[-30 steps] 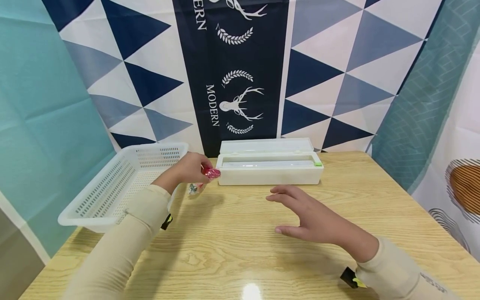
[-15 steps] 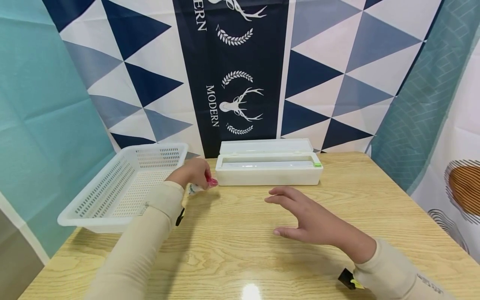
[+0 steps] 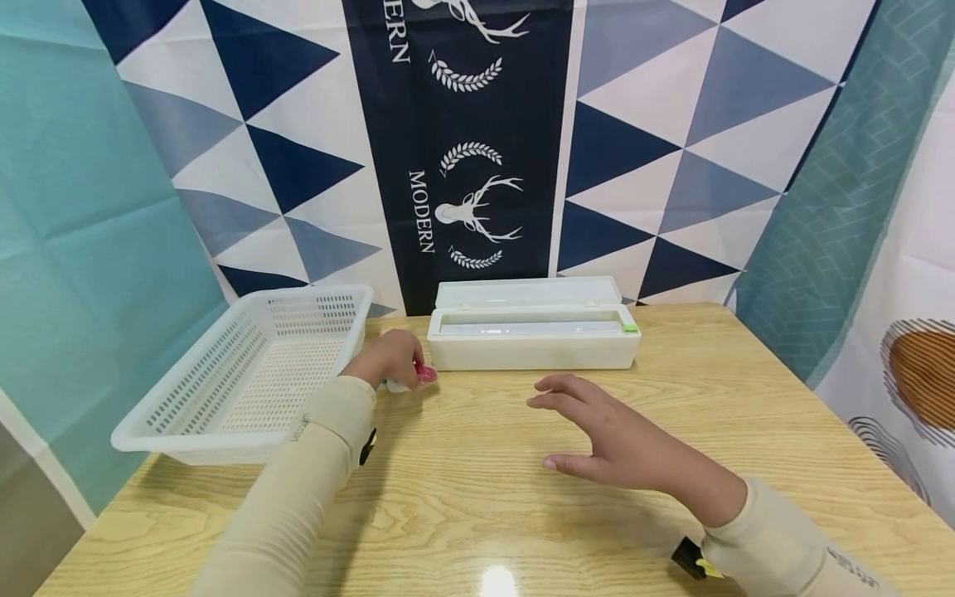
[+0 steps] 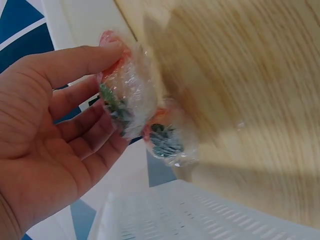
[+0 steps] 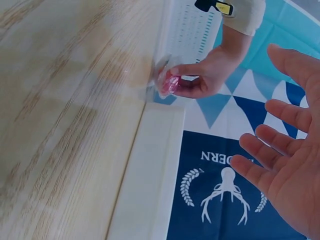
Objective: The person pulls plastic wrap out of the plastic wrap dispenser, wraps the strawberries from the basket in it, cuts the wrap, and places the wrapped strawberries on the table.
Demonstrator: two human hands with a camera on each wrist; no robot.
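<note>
In the left wrist view my left hand (image 4: pixel 65 115) pinches a small red-and-green item wrapped in clear plastic film (image 4: pixel 125 85) between thumb and fingers. A second film-wrapped item (image 4: pixel 167 135), red with dark green, lies on the table right beside it. What is inside the wrapping I cannot tell. From the head view, the left hand (image 3: pixel 391 358) is low over the table between the white basket (image 3: pixel 172 398) and the white box, and the held item's pinkish-red end (image 3: pixel 426 375) shows past the fingers. My right hand (image 3: pixel 608 431) hovers over the table with fingers spread, holding nothing.
A long white box (image 3: pixel 533 352) with its lid raised stands at the back, a white roll or strip (image 3: pixel 530 328) inside and a green tab (image 3: pixel 630 328) at its right end. The slotted basket is at the left. Patterned cloth (image 3: pixel 298 124) hangs behind the wooden table (image 3: pixel 462 481).
My left hand has lowered toward the table with the wrapped item and shifted slightly right, beside the other wrapped item. The right hand stays almost where it was.
</note>
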